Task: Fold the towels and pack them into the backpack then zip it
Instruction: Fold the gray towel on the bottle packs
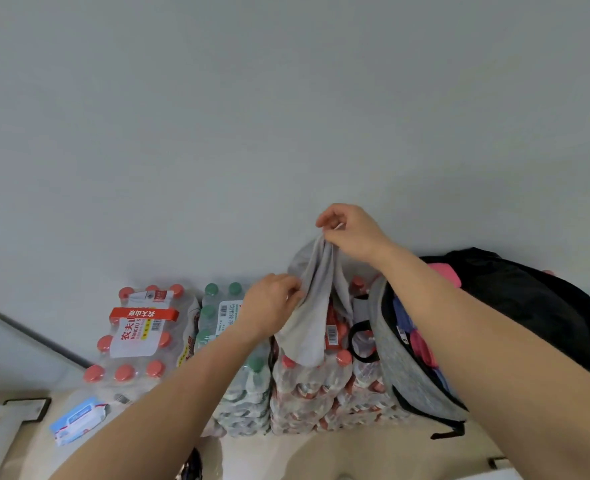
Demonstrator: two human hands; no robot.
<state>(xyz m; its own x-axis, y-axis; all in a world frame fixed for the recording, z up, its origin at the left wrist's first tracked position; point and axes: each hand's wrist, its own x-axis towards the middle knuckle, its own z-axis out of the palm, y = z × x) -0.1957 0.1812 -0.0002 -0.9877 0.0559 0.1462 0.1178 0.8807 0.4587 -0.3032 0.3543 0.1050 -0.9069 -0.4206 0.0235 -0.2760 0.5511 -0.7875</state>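
The left grip (pixel 272 303) and right grip (pixel 352 233) pinch a grey towel (pixel 304 334), still unfolded; the backpack (pixel 401 368) below the right grip looks part-packed and unzipped.

We see a grey towel (pixel 307 317) hanging bunched and unfolded, pinched at its top and left edge, over the bottle packs (pixel 307 393), just left of the grey black-trimmed backpack (pixel 401 368), which leans there unzipped and gaping, with blue and pink towels (pixel 421 351) inside.

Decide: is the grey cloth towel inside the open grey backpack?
No; left hand and right hand hold the towel outside the backpack.
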